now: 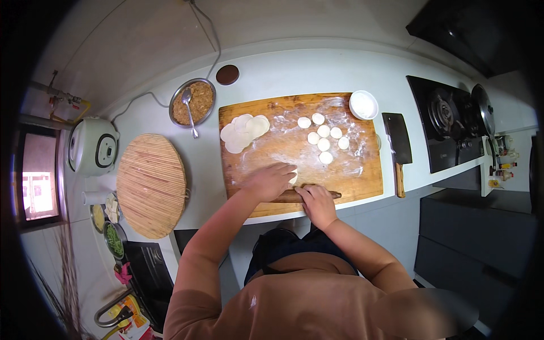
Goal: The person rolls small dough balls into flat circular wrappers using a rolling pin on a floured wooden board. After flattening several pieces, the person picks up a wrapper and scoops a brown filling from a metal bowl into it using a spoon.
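While our right hand (317, 203) lies over the rolling pin (290, 196) near the wooden board's (362, 184) front edge, our left hand (271, 180) partly covers a dough round (293, 177). We cannot confirm either hand's closure.

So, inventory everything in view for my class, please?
Cutting board: one, brown, mid-counter
Dough rounds: several, cream, board left
Dough pieces: eight, white, board right
Rolling pin: one, brown, board's near edge
Powder bowl: one, white, board's upper right
Cleaver: one, grey, right of board
Filling bowl: one, silver, back left
Spoon: one, silver, on filling
Disc: one, brown, back
Slatted disc: one, tan, left
Rice cooker: one, white, left
Greens bowl: one, silver, lower left
Stove: one, black, right
Hood: one, black, upper right
Left hand: one, bare, on dough
Right hand: one, bare, on rolling pin
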